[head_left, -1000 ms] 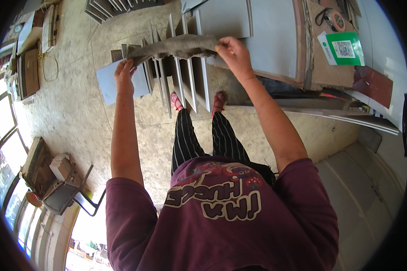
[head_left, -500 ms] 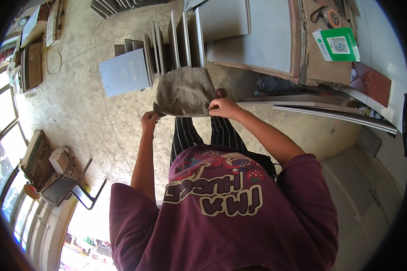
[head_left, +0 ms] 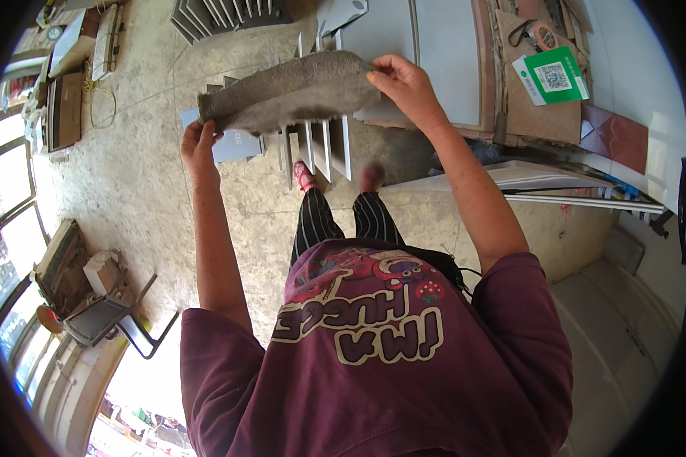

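From my remote seat I see the left hand (head_left: 198, 145) raised at arm's length, its fingers pinched on the left end of a coarse grey-brown rectangular cloth (head_left: 293, 91), and the right hand (head_left: 405, 85) held a little farther and to the right, thumb and fingers pressed together on the cloth's right edge. The cloth hangs stretched between the two hands, spread almost flat in the air, its left end lower than its right, above the floor and in front of the body. Just beneath and beyond it stands a row of thin grey rectangular tiles (head_left: 322, 145) set on edge, their lower edges showing under the cloth; one flat grey tile (head_left: 240, 145) leans at the left of that row, partly hidden by the cloth. Farther right lie large pale grey slabs (head_left: 442, 53) stacked flat, and beside them a brown cardboard sheet (head_left: 537, 110) bearing a green card (head_left: 550, 76). Near the body, two feet in red sandals (head_left: 302, 175) stand on the mottled concrete floor (head_left: 129, 190), below black striped trousers (head_left: 335, 225). At the far left rest cardboard boxes (head_left: 65, 110), and near left a dark folding chair (head_left: 107, 316) stands by a doorway.
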### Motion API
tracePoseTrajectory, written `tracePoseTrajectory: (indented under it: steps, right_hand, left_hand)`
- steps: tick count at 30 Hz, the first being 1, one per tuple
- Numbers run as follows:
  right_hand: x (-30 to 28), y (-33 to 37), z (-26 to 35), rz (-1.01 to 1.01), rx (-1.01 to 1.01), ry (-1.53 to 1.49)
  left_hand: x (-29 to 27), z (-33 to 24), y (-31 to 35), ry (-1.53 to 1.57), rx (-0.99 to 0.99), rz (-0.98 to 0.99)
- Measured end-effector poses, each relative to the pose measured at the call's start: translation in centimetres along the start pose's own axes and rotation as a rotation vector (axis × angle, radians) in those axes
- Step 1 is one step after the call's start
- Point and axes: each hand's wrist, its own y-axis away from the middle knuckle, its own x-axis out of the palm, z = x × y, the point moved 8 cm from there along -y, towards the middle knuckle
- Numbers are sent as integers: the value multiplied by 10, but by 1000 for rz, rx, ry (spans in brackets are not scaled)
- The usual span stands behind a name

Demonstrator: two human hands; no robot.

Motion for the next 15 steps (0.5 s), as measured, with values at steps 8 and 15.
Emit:
tracePoseTrajectory:
  steps: [8,15]
  right_hand:
    - [-3,19,-41,-115,-92,262]
    - [43,88,-142,257,224,521]
  left_hand:
    - [8,61,3,-281,-42,19]
    - [-24,184,61,-644,-205,158]
